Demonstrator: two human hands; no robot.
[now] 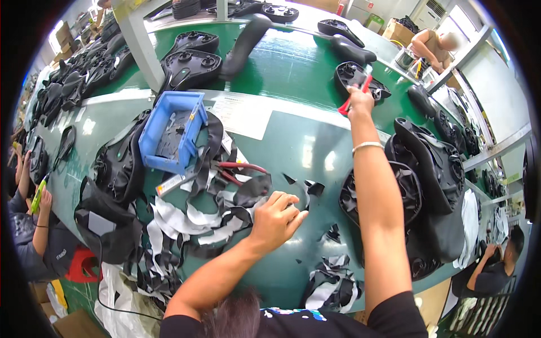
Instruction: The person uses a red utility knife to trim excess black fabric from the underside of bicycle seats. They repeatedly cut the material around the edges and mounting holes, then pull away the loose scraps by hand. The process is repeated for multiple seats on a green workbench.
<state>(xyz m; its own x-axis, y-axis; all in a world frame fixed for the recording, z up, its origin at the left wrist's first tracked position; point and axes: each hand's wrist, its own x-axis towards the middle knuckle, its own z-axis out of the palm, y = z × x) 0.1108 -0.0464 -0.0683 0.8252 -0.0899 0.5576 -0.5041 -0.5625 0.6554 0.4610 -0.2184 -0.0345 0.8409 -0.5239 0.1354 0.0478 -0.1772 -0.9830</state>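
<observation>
My right hand (360,102) reaches far across the bench and is closed round a slim red tool (366,83); its exact kind is not plain. Just beyond the hand lies an upturned black saddle (360,79) on the green surface. Nearer to me, my left hand (277,218) is curled beside a pile of black and white cover scraps (194,217). A dark scrap (302,194) shows past its fingers; what they hold, if anything, is hidden. Red-handled pliers (239,167) lie on the pile, next to a blue plastic bin (173,132).
Stacked black saddles (428,174) stand right of my right forearm. More scraps (333,284) lie near the front edge. A paper sheet (242,115) lies behind the bin, and a grey post (138,45) rises at the left. Other people work at both sides.
</observation>
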